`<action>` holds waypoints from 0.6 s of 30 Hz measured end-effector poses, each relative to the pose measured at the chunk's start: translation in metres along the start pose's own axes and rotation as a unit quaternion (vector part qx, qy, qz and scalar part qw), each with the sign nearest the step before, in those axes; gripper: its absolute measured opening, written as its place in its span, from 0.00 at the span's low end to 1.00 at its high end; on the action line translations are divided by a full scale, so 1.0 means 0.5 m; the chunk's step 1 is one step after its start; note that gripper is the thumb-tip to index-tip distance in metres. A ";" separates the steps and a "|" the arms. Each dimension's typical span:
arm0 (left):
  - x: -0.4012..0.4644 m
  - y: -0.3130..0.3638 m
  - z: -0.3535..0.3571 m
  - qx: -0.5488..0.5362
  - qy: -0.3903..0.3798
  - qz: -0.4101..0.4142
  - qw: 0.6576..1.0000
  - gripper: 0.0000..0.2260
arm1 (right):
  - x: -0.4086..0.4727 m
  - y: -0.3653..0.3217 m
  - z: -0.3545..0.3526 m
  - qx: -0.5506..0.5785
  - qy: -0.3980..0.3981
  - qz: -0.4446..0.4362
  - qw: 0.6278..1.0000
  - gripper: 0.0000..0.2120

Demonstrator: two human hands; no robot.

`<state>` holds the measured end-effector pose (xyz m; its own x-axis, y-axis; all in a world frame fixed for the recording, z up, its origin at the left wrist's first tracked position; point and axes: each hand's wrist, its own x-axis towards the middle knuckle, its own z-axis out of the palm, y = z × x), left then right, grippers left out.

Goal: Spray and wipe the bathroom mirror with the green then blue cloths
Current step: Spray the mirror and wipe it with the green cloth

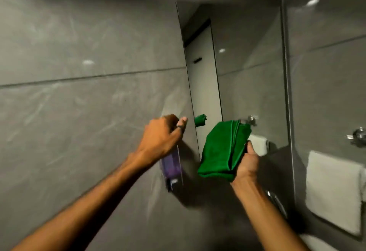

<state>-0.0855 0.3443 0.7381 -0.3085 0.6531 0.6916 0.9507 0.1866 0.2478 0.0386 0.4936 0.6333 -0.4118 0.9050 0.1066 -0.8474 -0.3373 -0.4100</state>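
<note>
Head view: we face the bathroom mirror (247, 68) on a grey tiled wall (79, 52), both arms raised towards its lower left corner.

Left hand: our left hand (161, 137) is wrapped around the top of the spray bottle (172, 166), fingers closed on its neck and one finger lying forward near the head, probably so the trigger can be squeezed without shifting grip.

Spray bottle: it hangs below the fist with purple liquid showing, blurred; its top sits just beside the mirror's left edge. We cannot tell which way the nozzle points.

Right hand: our right hand (247, 163) pinches the green cloth (223, 149) from the side, thumb on top, fingers hidden behind the folds.

Green cloth: folded into a thick pad and held upright in front of the lower glass, close to it; whether it touches we cannot tell. Its reflection shows at the mirror's left edge. We judge it is held ready to wipe straight after spraying.

Blue cloth: not in view.

White towel (334, 189): hangs on the right-hand wall, well apart from our hands.
</note>
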 end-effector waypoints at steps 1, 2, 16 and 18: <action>0.055 0.002 -0.026 0.019 0.042 0.029 0.999 0.19 | 0.026 -0.034 0.052 -0.005 -0.018 -0.023 1.000 0.22; 0.104 -0.002 -0.050 0.038 0.081 0.051 0.995 0.16 | 0.049 -0.064 0.106 -0.009 -0.034 -0.045 0.998 0.22; 0.411 -0.129 -0.089 0.372 0.244 0.124 0.887 0.30 | 0.404 -0.136 0.639 -0.623 -0.213 -0.656 0.370 0.26; 0.414 -0.128 -0.078 0.377 0.257 0.126 0.881 0.31 | 0.427 -0.146 0.641 -0.617 -0.204 -0.665 0.369 0.26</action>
<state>-0.2114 0.4389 0.8915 0.1267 0.3613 0.9238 0.6821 0.6444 -0.3455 -0.0949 0.6283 0.9765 -0.1363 -0.1410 0.9806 0.3026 0.9366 0.1768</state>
